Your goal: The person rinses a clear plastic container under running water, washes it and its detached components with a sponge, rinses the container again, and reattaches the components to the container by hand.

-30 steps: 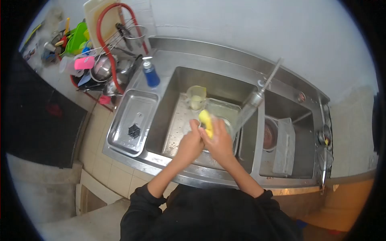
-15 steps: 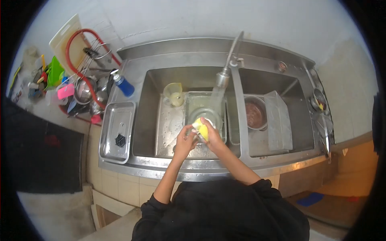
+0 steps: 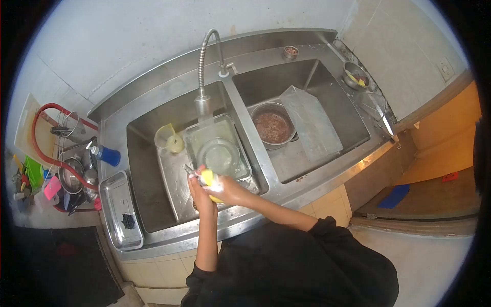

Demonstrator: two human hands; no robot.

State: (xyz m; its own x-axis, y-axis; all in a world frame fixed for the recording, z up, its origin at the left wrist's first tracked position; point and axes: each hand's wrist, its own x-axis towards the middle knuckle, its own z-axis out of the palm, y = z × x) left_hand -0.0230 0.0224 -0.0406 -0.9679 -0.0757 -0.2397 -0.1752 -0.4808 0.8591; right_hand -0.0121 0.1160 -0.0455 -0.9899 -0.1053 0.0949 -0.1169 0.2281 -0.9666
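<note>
Over the left sink basin (image 3: 148,169) my two hands meet. My right hand (image 3: 227,190) is closed on a yellow sponge (image 3: 206,177) covered with white foam. Fingers bent, my left hand (image 3: 198,188) grips a small metal utensil (image 3: 188,168) whose tip pokes out at the upper left; its kind is hidden by the fingers and sponge. Just beyond the hands, a clear rectangular container (image 3: 232,128) holds water and a round clear bowl (image 3: 219,155). The spray faucet (image 3: 203,105) runs into it. A yellowish measuring jug (image 3: 164,136) stands to its left.
In the right basin are a pot of reddish-brown contents (image 3: 273,126) and a clear plastic box (image 3: 313,125). A steel tray (image 3: 118,194) and a blue pump bottle (image 3: 108,155) line the left rim. A knife (image 3: 384,123) and metal bowl (image 3: 356,75) lie at the right.
My view has swung to the right and tilted. My hands stay together over the left basin; the sponge has turned, and a metal tip now shows beside my left fingers.
</note>
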